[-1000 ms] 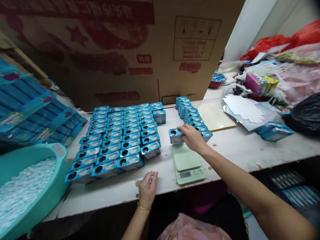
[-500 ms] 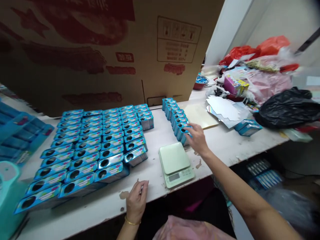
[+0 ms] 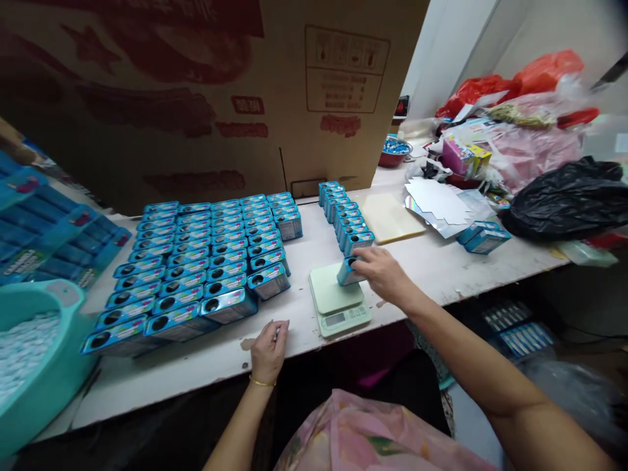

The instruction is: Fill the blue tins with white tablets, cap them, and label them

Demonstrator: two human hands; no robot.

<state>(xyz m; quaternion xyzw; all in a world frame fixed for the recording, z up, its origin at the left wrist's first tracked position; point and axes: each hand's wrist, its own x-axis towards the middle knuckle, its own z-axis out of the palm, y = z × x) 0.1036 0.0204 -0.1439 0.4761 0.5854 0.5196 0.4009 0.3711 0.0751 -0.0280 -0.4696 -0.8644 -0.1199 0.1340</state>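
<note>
My right hand is closed on a small blue tin, which has a dark round hole in its top. The tin is over the right back part of the pale green kitchen scale's plate; whether it touches the plate I cannot tell. My left hand, with a gold bracelet at the wrist, rests closed at the front edge of the table. Something small may be between its fingers, but I cannot make it out. Behind the scale runs a single line of similar blue tins.
Several rows of blue tins fill the table's left side. A turquoise tub of small pale pieces stands far left. A large cardboard box is behind. Rightward lie a cream board, white cards, two blue tins and a black bag.
My right hand has drawn a tin from the near end of the single line toward me and left, over the scale. My left hand stays closed at the table edge. The view has shifted slightly.
</note>
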